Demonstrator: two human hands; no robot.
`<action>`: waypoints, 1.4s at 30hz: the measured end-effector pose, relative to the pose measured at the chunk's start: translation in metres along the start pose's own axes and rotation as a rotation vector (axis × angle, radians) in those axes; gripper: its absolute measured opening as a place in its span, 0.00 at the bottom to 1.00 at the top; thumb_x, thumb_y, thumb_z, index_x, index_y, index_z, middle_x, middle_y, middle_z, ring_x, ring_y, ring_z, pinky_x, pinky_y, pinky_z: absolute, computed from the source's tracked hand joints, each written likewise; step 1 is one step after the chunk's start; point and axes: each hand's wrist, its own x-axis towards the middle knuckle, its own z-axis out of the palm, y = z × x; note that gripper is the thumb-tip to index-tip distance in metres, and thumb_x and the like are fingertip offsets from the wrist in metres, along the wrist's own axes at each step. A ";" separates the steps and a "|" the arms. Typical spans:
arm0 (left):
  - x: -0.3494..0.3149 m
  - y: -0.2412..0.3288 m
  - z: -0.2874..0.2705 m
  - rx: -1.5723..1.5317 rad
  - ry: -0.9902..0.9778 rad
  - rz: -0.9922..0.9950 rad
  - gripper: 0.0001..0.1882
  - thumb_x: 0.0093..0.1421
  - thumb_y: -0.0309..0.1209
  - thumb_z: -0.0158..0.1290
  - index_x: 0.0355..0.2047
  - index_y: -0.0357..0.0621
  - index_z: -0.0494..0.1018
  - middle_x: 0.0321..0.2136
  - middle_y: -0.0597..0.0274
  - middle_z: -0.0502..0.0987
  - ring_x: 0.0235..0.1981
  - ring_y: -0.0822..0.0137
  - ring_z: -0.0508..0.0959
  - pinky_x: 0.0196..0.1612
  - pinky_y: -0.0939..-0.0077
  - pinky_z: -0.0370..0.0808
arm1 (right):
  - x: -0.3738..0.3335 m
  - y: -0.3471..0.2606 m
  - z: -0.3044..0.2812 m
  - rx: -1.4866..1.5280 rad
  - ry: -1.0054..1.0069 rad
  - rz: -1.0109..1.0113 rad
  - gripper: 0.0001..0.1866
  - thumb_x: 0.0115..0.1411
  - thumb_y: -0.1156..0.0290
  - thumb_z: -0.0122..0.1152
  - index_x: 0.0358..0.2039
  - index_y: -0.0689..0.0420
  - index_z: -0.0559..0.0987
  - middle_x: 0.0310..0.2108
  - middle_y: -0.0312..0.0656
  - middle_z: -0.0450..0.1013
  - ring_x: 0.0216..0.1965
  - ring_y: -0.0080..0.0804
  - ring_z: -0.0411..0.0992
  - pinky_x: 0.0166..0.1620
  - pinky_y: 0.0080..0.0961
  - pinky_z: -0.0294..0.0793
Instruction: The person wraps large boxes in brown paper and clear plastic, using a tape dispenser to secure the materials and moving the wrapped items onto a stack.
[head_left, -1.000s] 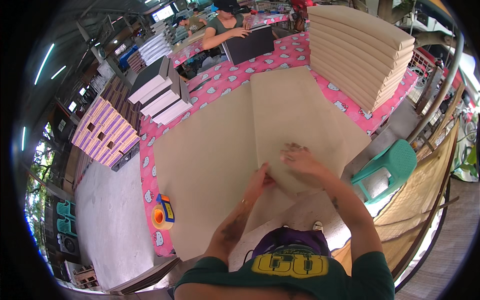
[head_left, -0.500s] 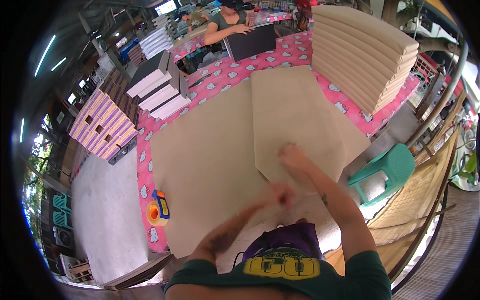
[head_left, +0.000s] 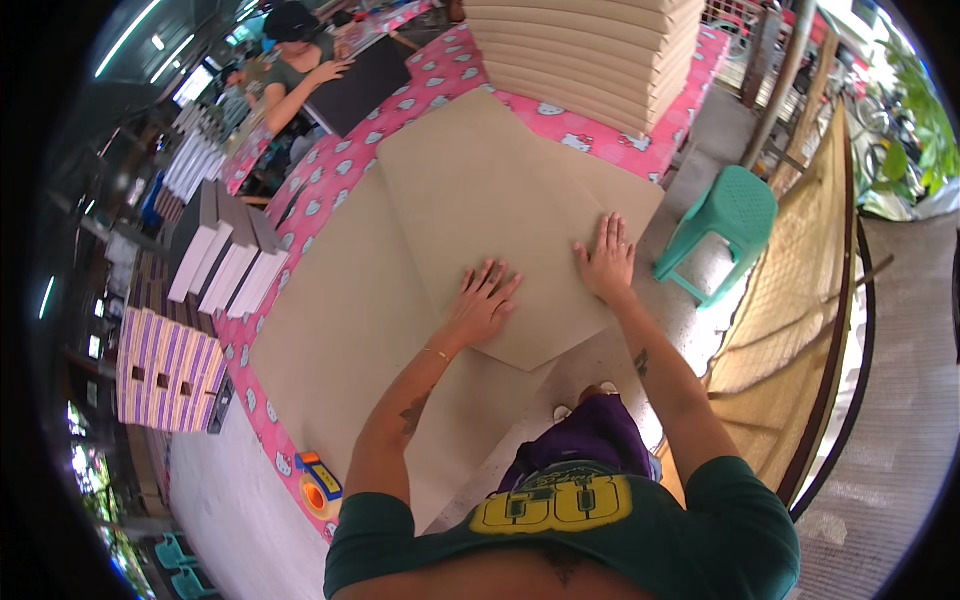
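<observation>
Both my hands lie palm down on a folded piece of brown kraft paper (head_left: 470,170). My left hand (head_left: 485,305) rests near its front left edge, fingers spread and holding nothing. Further right, my right hand (head_left: 608,262) presses near the right edge, its fingers stretched out flat. The paper's near end comes to a blunt point between my arms. Underneath and to the left spreads a larger flat brown sheet (head_left: 320,290). I cannot tell whether anything lies inside the fold. A tape dispenser (head_left: 320,485) with an orange core sits at the table's near left corner.
A tall stack of brown-wrapped packages (head_left: 590,60) stands on the pink patterned tablecloth (head_left: 440,65). Thick dark-covered books (head_left: 225,250) are piled at the left. Across the table a co-worker (head_left: 300,75) handles a black board (head_left: 360,85). A green stool (head_left: 725,230) stands right.
My hands, blurred and closer to the paper's near end before, now rest flat on it, farther in. My view has turned, so the table appears rotated.
</observation>
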 end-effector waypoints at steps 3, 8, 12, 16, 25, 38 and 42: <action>0.004 0.003 -0.005 0.100 -0.048 0.122 0.29 0.70 0.44 0.39 0.70 0.60 0.56 0.72 0.53 0.51 0.72 0.46 0.49 0.70 0.40 0.44 | -0.030 0.015 0.004 0.151 -0.003 0.068 0.45 0.67 0.40 0.40 0.73 0.59 0.45 0.75 0.49 0.37 0.75 0.44 0.35 0.71 0.60 0.36; 0.012 0.018 0.000 0.075 -0.072 0.194 0.33 0.67 0.42 0.40 0.70 0.40 0.53 0.71 0.49 0.51 0.72 0.48 0.50 0.70 0.41 0.45 | -0.040 0.004 0.006 -0.119 0.007 -0.057 0.51 0.65 0.38 0.44 0.71 0.68 0.44 0.73 0.61 0.35 0.74 0.55 0.35 0.70 0.61 0.34; 0.020 0.054 0.011 0.031 -0.049 0.192 0.37 0.66 0.43 0.41 0.68 0.30 0.52 0.71 0.46 0.52 0.72 0.50 0.51 0.71 0.43 0.46 | -0.045 -0.014 0.019 -0.141 0.073 -0.097 0.54 0.64 0.39 0.48 0.67 0.78 0.45 0.69 0.74 0.38 0.73 0.65 0.37 0.70 0.60 0.35; 0.013 0.051 0.004 -0.010 -0.053 0.151 0.37 0.66 0.44 0.42 0.68 0.32 0.52 0.70 0.47 0.53 0.72 0.51 0.50 0.71 0.47 0.46 | -0.048 -0.031 0.006 -0.315 -0.200 -0.115 0.55 0.62 0.40 0.51 0.65 0.82 0.47 0.67 0.77 0.44 0.71 0.69 0.42 0.70 0.58 0.38; -0.040 0.046 0.018 -0.191 -0.145 0.012 0.38 0.65 0.47 0.47 0.69 0.38 0.54 0.69 0.46 0.56 0.72 0.50 0.52 0.71 0.50 0.48 | -0.049 -0.031 0.022 -0.293 -0.271 -0.136 0.57 0.60 0.39 0.55 0.64 0.84 0.50 0.66 0.78 0.47 0.70 0.68 0.47 0.70 0.58 0.42; -0.044 0.038 -0.007 -0.129 -0.069 -0.092 0.40 0.53 0.36 0.62 0.66 0.49 0.62 0.57 0.48 0.69 0.55 0.48 0.71 0.52 0.59 0.76 | 0.013 0.068 -0.008 -0.038 -0.265 -0.532 0.27 0.56 0.67 0.59 0.59 0.51 0.72 0.61 0.41 0.66 0.61 0.40 0.67 0.64 0.43 0.62; -0.034 0.037 -0.004 0.087 -0.125 -0.026 0.40 0.49 0.37 0.65 0.61 0.40 0.65 0.48 0.52 0.72 0.44 0.52 0.74 0.47 0.63 0.79 | 0.031 0.077 -0.028 -0.087 -0.255 -0.731 0.25 0.53 0.71 0.60 0.54 0.48 0.77 0.55 0.32 0.71 0.55 0.36 0.71 0.62 0.42 0.64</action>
